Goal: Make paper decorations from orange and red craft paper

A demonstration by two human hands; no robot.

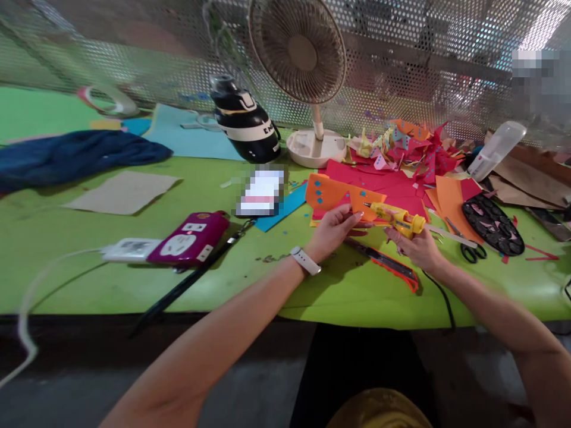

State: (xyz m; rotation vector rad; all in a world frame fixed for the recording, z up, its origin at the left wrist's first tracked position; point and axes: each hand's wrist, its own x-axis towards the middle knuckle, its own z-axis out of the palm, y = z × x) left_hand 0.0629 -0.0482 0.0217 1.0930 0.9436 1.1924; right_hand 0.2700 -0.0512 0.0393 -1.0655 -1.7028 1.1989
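A yellow hot glue gun (399, 219) sits in the grip of my right hand (417, 246), its nozzle pointing left. Just left of that nozzle, my left hand (334, 229) is closed in a pinch on what looks like a small red paper piece (347, 197), partly hidden by the fingers. Behind both hands lies an orange paper strip (328, 189) with small blue diamonds on it, over red paper sheets (401, 193). An orange-and-black utility knife (390, 266) rests on the table below my hands.
Black scissors (473, 252) and a dark palette tray (493, 226) lie at the right. Folded paper pieces (414, 145) are heaped behind. A fan (316, 148), black bottle (250, 128), phone (261, 190) and purple power strip (190, 238) stand or lie leftward on the green table (250, 285).
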